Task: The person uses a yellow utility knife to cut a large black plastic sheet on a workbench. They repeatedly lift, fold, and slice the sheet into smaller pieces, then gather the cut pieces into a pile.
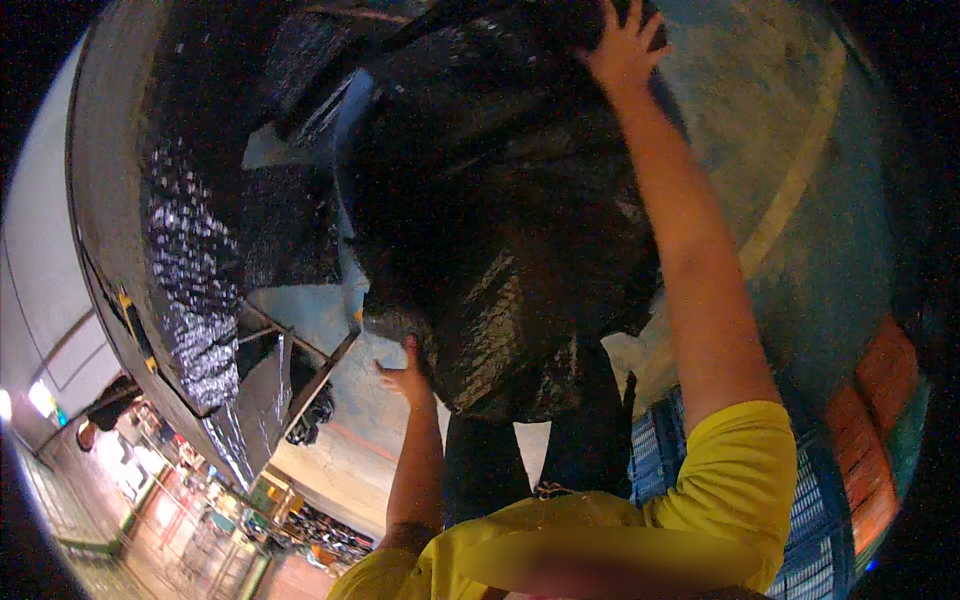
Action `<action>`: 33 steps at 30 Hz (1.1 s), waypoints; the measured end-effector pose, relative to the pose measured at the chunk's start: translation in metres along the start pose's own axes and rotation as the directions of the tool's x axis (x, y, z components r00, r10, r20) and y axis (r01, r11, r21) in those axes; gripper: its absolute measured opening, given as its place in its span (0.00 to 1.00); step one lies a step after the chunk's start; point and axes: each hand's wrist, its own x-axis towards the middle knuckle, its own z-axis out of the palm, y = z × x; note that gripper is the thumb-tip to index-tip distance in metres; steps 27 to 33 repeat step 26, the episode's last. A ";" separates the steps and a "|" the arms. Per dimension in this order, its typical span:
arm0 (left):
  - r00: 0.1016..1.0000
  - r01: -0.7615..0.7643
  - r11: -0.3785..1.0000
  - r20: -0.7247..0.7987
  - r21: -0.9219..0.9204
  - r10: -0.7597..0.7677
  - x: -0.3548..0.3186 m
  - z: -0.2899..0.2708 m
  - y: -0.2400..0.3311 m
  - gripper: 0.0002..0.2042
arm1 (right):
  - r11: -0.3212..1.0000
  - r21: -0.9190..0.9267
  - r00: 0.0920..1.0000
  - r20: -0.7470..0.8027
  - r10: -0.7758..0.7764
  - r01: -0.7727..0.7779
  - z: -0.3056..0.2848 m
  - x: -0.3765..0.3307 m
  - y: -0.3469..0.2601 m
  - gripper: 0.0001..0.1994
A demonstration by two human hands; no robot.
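A big bundle wrapped in shiny black plastic (500, 230) fills the middle of the view. My right hand (622, 45) reaches far up and presses on the top of the bundle with fingers spread. My left hand (405, 375) is at the bundle's lower left edge, thumb up, touching or gripping the plastic there. Both arms wear yellow short sleeves. Whether either hand closes around the plastic is unclear.
Another black plastic-wrapped load (200, 270) sits on a metal-framed cart (300, 350) at the left. A blue plastic crate (815, 520) and an orange crate (880, 420) are at the lower right. The concrete floor has a yellow painted line (790, 190). Market stalls (150, 460) show at the lower left.
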 end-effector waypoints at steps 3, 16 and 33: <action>0.843 0.312 0.842 0.537 -0.441 -0.031 -0.007 0.017 -0.034 0.47 | 0.992 0.129 0.928 0.368 -0.053 0.006 0.039 0.006 0.034 0.45; 0.913 -0.257 0.960 0.354 0.113 0.202 -0.060 0.104 0.047 0.64 | 0.941 0.260 0.009 0.963 -0.269 0.218 -0.130 -0.217 -0.014 0.21; 0.966 0.083 0.941 0.206 0.327 -0.157 -0.024 0.193 0.063 0.51 | 0.949 0.303 0.872 0.484 -0.080 -0.081 -0.015 -0.041 -0.012 0.27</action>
